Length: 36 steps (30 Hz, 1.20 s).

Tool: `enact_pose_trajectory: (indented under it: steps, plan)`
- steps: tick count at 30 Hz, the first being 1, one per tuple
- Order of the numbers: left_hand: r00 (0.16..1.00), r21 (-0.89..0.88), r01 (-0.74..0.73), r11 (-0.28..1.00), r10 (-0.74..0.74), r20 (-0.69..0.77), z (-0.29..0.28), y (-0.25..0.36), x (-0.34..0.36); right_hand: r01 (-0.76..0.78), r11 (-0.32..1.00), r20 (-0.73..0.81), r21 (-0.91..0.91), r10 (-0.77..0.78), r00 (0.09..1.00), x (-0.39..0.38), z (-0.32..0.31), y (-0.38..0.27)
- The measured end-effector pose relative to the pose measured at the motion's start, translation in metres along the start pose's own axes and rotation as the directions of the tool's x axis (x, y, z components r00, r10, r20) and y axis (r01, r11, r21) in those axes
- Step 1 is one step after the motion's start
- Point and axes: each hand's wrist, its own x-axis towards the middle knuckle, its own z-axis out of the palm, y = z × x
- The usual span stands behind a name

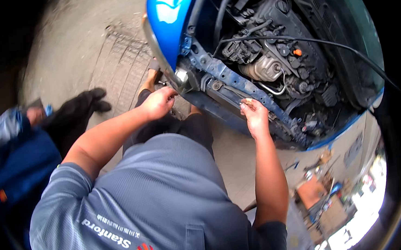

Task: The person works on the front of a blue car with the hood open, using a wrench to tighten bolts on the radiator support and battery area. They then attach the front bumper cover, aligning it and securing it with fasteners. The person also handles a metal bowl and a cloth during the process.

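Observation:
A blue car's front point(167, 20) has its engine bay point(269, 50) exposed. My left hand point(158, 103) is beside the headlamp point(182, 75) at the front corner, fingers curled; whatever they hold is too small to make out. My right hand point(256, 119) is raised over the blue front crossmember point(225, 74), with thumb and fingers closed on a small tan piece point(248, 102). A thin dark cable point(296, 38) crosses over the engine, where an orange cap point(297, 52) shows.
At left is another person point(21, 151) in blue top and dark trousers. My legs and feet point(152, 75) are below the bumper on the concrete floor point(65, 51). At lower right lie assorted tools, an orange item point(310, 191) and cardboard point(332, 218).

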Motion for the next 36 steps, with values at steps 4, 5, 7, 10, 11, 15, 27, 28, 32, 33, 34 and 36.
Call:
enact_pose_trajectory:
  steps: [4,5,7,10,11,15,27,28,32,33,34,36]
  plan:
    - [0.990,0.054,-0.098,0.994,0.092,0.109,-0.023,-0.035,0.056,-0.093,0.994,-0.127,0.056,0.100,0.987,0.025,0.024,-0.001]
    - [0.989,0.031,-0.097,0.995,0.093,0.115,-0.029,-0.040,0.064,-0.095,0.993,-0.152,0.069,0.105,0.983,0.032,0.030,-0.001]
    - [0.988,-0.008,-0.096,0.995,0.096,0.117,-0.040,-0.048,0.077,-0.104,0.994,-0.190,0.027,0.107,0.976,0.053,0.036,-0.006]
    - [0.979,0.003,-0.177,0.984,0.176,0.108,-0.048,-0.065,0.097,-0.064,0.997,-0.179,0.036,0.069,0.981,0.111,0.039,-0.009]
    - [0.977,-0.030,-0.184,0.983,0.186,0.101,-0.048,-0.066,0.102,-0.090,0.996,-0.152,0.014,0.091,0.984,0.130,0.042,-0.015]
    - [0.970,-0.091,-0.231,0.969,0.237,0.062,-0.042,-0.067,0.129,-0.019,0.983,0.100,-0.184,0.038,0.994,0.204,0.055,-0.013]
    - [0.842,-0.090,-0.538,0.838,0.539,-0.009,-0.037,-0.040,0.209,-0.386,0.915,0.495,-0.118,0.391,0.776,0.270,0.057,-0.010]
    - [0.838,-0.099,-0.543,0.834,0.545,-0.010,-0.033,-0.038,0.214,-0.391,0.913,0.517,-0.115,0.391,0.762,0.274,0.057,-0.006]
    - [0.844,-0.120,-0.532,0.838,0.536,0.004,-0.018,-0.037,0.226,-0.349,0.926,0.593,-0.142,0.362,0.719,0.284,0.058,0.007]
    - [0.852,-0.119,-0.517,0.848,0.522,0.017,-0.015,-0.038,0.225,-0.295,0.941,0.610,-0.166,0.333,0.719,0.285,0.058,0.008]
    - [0.861,-0.122,-0.501,0.857,0.508,0.031,-0.013,-0.038,0.224,-0.241,0.952,0.627,-0.190,0.307,0.717,0.285,0.058,0.008]
    - [0.868,-0.119,-0.488,0.865,0.495,0.036,-0.012,-0.038,0.223,-0.262,0.935,0.631,-0.240,0.355,0.690,0.289,0.061,-0.002]
